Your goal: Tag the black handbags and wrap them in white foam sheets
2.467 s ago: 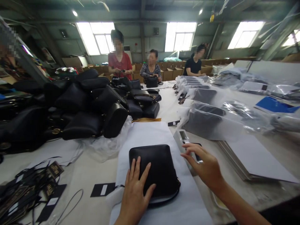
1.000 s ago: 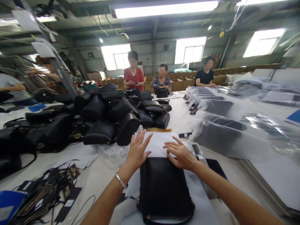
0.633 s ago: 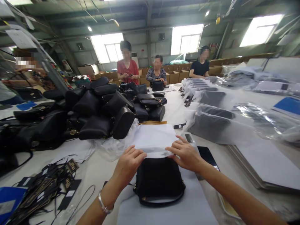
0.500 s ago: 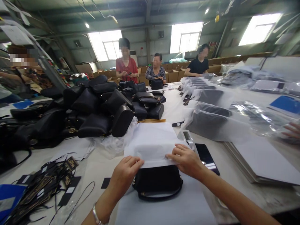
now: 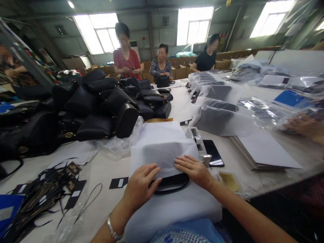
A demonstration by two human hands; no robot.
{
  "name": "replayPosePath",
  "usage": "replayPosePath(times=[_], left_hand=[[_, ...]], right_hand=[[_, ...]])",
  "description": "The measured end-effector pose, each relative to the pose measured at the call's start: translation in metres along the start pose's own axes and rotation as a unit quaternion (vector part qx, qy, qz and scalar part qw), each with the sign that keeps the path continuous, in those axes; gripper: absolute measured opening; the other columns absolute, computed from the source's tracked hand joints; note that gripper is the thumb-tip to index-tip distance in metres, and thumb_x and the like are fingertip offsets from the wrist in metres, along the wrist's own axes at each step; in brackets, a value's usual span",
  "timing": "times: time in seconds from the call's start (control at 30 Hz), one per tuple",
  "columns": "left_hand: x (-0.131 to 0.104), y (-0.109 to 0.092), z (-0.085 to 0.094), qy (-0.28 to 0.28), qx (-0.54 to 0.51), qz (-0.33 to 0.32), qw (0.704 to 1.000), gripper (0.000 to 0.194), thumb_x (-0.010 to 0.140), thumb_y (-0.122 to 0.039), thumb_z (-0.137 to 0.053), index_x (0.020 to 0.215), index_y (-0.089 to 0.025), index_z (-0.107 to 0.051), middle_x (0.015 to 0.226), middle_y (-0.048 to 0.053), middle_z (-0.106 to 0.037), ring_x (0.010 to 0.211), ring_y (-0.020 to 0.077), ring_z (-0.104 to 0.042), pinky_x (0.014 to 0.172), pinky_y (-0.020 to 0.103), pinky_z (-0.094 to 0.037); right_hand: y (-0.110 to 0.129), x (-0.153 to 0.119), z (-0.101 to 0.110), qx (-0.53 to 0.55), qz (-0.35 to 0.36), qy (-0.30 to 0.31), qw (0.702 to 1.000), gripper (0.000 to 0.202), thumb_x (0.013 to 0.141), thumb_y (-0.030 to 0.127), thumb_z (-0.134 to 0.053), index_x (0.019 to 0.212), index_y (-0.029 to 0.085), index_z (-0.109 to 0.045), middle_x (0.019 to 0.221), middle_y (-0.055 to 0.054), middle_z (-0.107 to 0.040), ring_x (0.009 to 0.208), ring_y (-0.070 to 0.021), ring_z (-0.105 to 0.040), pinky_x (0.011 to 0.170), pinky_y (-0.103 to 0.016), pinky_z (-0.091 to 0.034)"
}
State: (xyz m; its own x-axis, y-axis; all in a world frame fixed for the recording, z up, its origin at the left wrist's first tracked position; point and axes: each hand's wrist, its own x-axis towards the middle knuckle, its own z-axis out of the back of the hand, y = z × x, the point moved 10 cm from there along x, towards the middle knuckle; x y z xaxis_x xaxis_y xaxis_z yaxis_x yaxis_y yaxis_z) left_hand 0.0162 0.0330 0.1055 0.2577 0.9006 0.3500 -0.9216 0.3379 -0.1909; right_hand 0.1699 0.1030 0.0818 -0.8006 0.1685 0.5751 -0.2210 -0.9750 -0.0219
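A black phone [image 5: 213, 153] is lying on the table [image 5: 265, 180], and a small dish [image 5: 229, 181] with something yellowish is sitting near the edge. Across the table, a person in red shirt [image 5: 127, 60], a person in patterned top [image 5: 161, 69] and a person in black shirt [image 5: 205, 61] are appearing. Behind them, cardboard boxes [image 5: 180, 71] are standing, and bright windows [image 5: 194, 26] are shining.

White paper [image 5: 162, 153] over a black handbag [image 5: 172, 182]; black bags [image 5: 95, 127] toward the off-white bench [image 5: 100, 172] left edge; blue-and-white checked cloth [image 5: 181, 237] at the near edge.
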Motion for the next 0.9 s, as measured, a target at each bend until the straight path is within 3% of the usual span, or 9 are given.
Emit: replayPosePath(times=[0.1, 0.2, 0.33, 0.47, 0.63, 0.77, 0.9], left_hand=[[0.011, -0.010, -0.020, 0.025, 0.028, -0.017, 0.999, 0.046, 0.098, -0.034, -0.054, 0.140, -0.017, -0.051, 0.148, 0.012, -0.052, 0.137, 0.0296, -0.047, 0.110, 0.050, -0.043], [0.004, -0.017, -0.041, 0.033, 0.052, -0.037, 0.997, 0.048, 0.098, -0.035, -0.053, 0.141, -0.016, -0.050, 0.153, 0.011, -0.046, 0.142, 0.0308, -0.040, 0.112, 0.052, -0.041], [-0.017, -0.021, -0.053, -0.022, 0.084, -0.080, 0.993, 0.053, 0.098, -0.041, -0.050, 0.147, -0.021, -0.045, 0.154, 0.008, -0.045, 0.141, 0.0300, -0.043, 0.111, 0.049, -0.042], [-0.027, -0.010, -0.067, -0.106, 0.109, -0.132, 0.980, 0.061, 0.098, -0.049, -0.043, 0.152, -0.022, -0.037, 0.151, 0.009, -0.048, 0.137, 0.0309, -0.048, 0.113, 0.048, -0.036], [-0.030, 0.004, -0.086, -0.128, 0.126, -0.173, 0.968, 0.069, 0.094, -0.046, -0.047, 0.156, -0.026, -0.026, 0.150, 0.010, -0.049, 0.131, 0.0339, -0.054, 0.102, 0.048, -0.047], [-0.030, 0.010, -0.088, -0.132, 0.111, -0.166, 0.971, 0.071, 0.091, -0.040, -0.052, 0.156, -0.031, -0.026, 0.152, 0.010, -0.046, 0.129, 0.0362, -0.055, 0.094, 0.051, -0.054], [-0.031, 0.015, -0.082, -0.144, 0.063, -0.153, 0.976, 0.058, 0.091, -0.039, -0.055, 0.147, -0.033, -0.044, 0.152, 0.009, -0.047, 0.126, 0.0358, -0.058, 0.097, 0.052, -0.054]], right_hand=[[0.001, -0.004, 0.003, 0.011, -0.004, 0.008, 1.000, 0.042, 0.097, 0.002, -0.041, 0.128, 0.021, -0.063, 0.129, -0.006, -0.067, 0.125, -0.0194, -0.058, 0.108, -0.043, -0.047], [0.004, -0.016, 0.020, 0.024, -0.038, 0.006, 0.999, 0.040, 0.096, 0.003, -0.045, 0.126, 0.022, -0.064, 0.126, -0.007, -0.069, 0.124, -0.0193, -0.059, 0.110, -0.044, -0.045], [0.031, -0.044, 0.042, 0.089, -0.095, 0.001, 0.991, 0.024, 0.095, 0.030, -0.061, 0.117, 0.020, -0.067, 0.112, -0.007, -0.073, 0.108, -0.0177, -0.066, 0.101, -0.036, -0.049], [0.066, -0.073, 0.009, 0.132, -0.069, 0.076, 0.986, 0.043, 0.086, 0.057, -0.066, 0.110, 0.022, -0.068, 0.102, 0.000, -0.073, 0.088, -0.0136, -0.067, 0.078, -0.029, -0.051], [0.070, -0.094, -0.029, 0.087, -0.085, 0.130, 0.984, 0.039, 0.085, 0.062, -0.064, 0.100, 0.026, -0.071, 0.099, 0.003, -0.073, 0.079, -0.0145, -0.063, 0.062, -0.030, -0.045], [0.068, -0.092, -0.036, 0.100, -0.099, 0.150, 0.979, 0.034, 0.084, 0.060, -0.066, 0.093, 0.027, -0.071, 0.092, 0.004, -0.072, 0.078, -0.0139, -0.063, 0.064, -0.028, -0.044], [0.068, -0.088, -0.034, 0.098, -0.100, 0.163, 0.977, 0.028, 0.084, 0.055, -0.069, 0.087, 0.028, -0.072, 0.087, 0.005, -0.073, 0.075, -0.0127, -0.064, 0.064, -0.027, -0.044]])
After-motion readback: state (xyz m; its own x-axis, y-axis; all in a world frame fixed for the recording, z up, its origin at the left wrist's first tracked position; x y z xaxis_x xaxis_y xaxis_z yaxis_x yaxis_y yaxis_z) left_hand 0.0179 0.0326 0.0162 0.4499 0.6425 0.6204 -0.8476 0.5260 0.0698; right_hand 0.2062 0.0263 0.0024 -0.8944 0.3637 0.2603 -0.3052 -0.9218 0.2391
